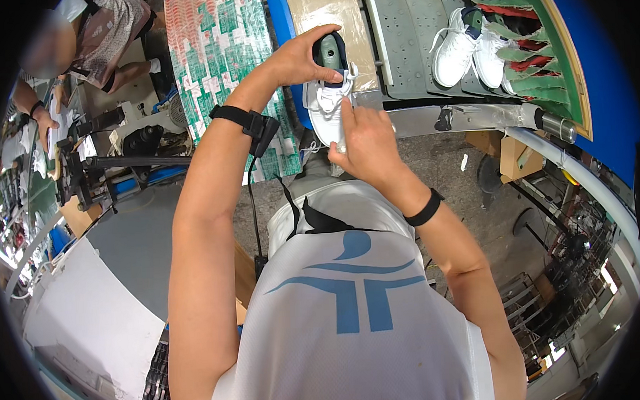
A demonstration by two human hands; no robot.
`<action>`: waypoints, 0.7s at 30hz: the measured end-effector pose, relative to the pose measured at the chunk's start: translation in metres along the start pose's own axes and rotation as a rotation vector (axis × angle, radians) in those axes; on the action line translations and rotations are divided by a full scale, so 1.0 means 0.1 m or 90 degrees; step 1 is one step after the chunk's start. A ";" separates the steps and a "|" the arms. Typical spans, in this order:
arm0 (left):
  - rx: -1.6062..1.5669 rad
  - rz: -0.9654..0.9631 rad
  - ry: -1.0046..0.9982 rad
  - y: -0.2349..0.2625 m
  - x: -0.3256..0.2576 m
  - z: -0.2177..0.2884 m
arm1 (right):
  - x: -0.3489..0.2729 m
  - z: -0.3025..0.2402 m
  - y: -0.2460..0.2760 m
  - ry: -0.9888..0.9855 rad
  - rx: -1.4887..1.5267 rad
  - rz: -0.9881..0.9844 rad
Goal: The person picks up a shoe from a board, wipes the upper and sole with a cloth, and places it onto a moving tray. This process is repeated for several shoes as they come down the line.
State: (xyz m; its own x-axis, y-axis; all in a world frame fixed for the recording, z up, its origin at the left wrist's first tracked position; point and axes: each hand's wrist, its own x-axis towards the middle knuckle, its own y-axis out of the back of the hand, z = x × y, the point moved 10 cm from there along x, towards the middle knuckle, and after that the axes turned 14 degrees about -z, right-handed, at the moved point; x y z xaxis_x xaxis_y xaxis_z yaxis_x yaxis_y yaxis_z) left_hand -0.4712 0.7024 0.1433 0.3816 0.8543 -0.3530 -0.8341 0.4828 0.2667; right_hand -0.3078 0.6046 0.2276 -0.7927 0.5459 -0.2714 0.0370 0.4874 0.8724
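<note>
- Left hand (302, 59): fingers and thumb straddle the collar of a white shoe (322, 122) and hold it, thumb by the tongue, forefinger around the heel.
- Right hand (371, 140): forefinger extended along the lace side of the shoe, thumb apart near the toe, other fingers curled. Whether anything is pinched here cannot be told.
- Insert: a green form (330, 53) sits inside the collar.
- Progress: form in place and laces (332, 95) on the upper. With both hands at the shoe, work on it is judged unfinished; the exact remainder cannot be read from this view.
- Orientation: toe toward the wearer, heel away; the long axis runs nearly straight out from the body.
- Location: at the near end of a film-wrapped brown board (325, 9), right of a desk (224, 76) covered in green-and-red printed material. Whether the shoe rests or is lifted is unclear.
- Farther right: more white shoes (453, 58) stand on a grey perforated conveyor (406, 49), beside green fringed strips (547, 86).
- Far left: a co-worker's hand (46, 125) is visible.
</note>
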 end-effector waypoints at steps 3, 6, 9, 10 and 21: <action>-0.006 -0.013 0.001 -0.03 0.01 0.03 | -0.13 0.10 0.07 -0.006 0.035 -0.012; -0.008 -0.027 0.004 -0.06 0.03 0.02 | -0.16 0.09 0.10 -0.003 0.047 -0.009; -0.021 -0.025 -0.010 -0.07 0.04 -0.03 | -0.15 0.24 0.12 -0.038 0.185 0.023; -0.029 -0.021 -0.017 -0.07 0.03 -0.05 | -0.16 0.37 0.12 -0.066 0.325 0.053; -0.020 -0.017 -0.003 -0.12 0.07 -0.08 | -0.14 0.54 -0.07 -0.106 0.463 0.038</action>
State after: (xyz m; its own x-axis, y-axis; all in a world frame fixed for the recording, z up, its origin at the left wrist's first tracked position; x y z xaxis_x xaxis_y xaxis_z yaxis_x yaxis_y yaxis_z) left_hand -0.4619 0.7010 0.1307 0.4057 0.8420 -0.3556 -0.8358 0.4993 0.2286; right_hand -0.2642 0.6299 0.2032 -0.6769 0.6526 -0.3405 0.5155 0.7505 0.4136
